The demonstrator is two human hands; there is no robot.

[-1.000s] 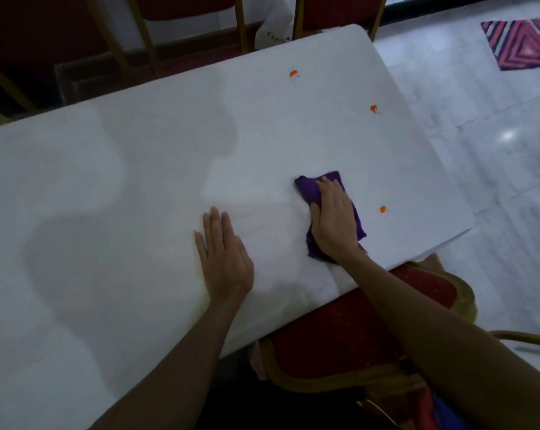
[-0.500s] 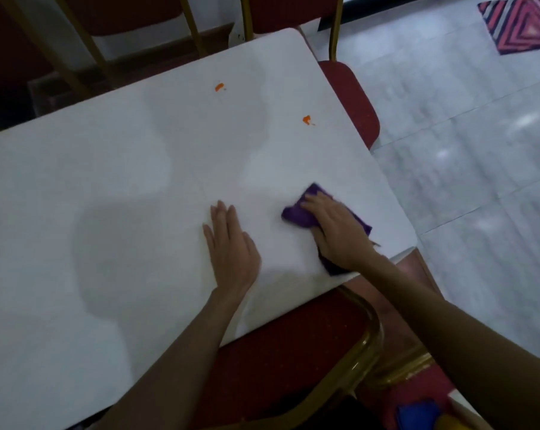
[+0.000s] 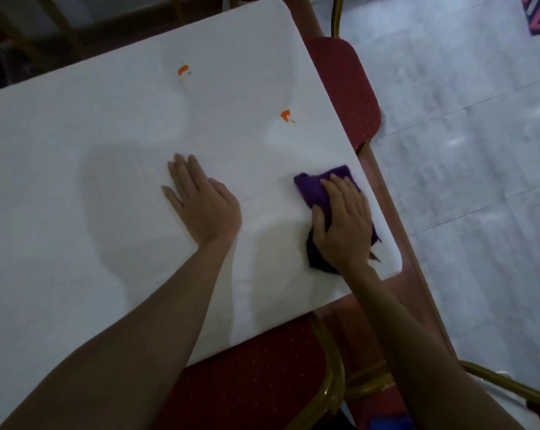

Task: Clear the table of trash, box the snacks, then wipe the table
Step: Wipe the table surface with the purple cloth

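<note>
A purple cloth (image 3: 315, 187) lies on the white table (image 3: 92, 187) near its right front corner. My right hand (image 3: 344, 225) presses flat on the cloth and covers most of it. My left hand (image 3: 205, 203) rests palm down on the bare tabletop, fingers spread, about a hand's width left of the cloth. Two orange smears mark the table farther back: one orange smear (image 3: 183, 70) towards the middle, the other orange smear (image 3: 285, 115) just beyond the cloth.
A red padded chair (image 3: 346, 88) with a gold frame stands at the table's right edge. Another red chair (image 3: 250, 373) sits under the near edge. More chair legs (image 3: 61, 26) stand behind the table. Pale tiled floor (image 3: 467, 181) lies to the right.
The right hand slid the cloth rightward over the third orange smear near the front edge, which no longer shows. The view shifted left and down. The left hand stayed flat.
</note>
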